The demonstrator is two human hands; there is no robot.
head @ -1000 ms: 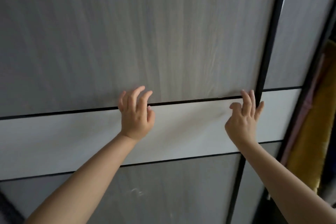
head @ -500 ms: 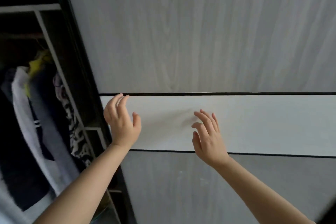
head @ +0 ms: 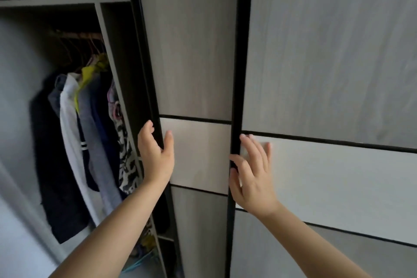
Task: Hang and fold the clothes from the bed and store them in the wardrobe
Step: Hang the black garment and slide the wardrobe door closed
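The wardrobe stands open on the left, where hung clothes (head: 74,133) show: a dark jacket, a white garment, a blue one and a black-and-white patterned one. My left hand (head: 155,156) holds the black left edge of the rear sliding door (head: 198,56), thumb on its front and fingers behind the edge. My right hand (head: 252,176) presses with straight fingers on the pale band of the front sliding door (head: 334,52), its thumb at that door's black edge.
Thin hangers (head: 83,45) hang on a rail above the clothes. A vertical divider (head: 112,70) separates the hanging space from a narrow dark bay with a shelf (head: 165,238) low down. A top shelf (head: 63,1) runs across.
The doors have slid to the right, exposing more of the left compartment. My left hand went from flat on the panel to holding the door's edge. My right hand shifted onto the front door.
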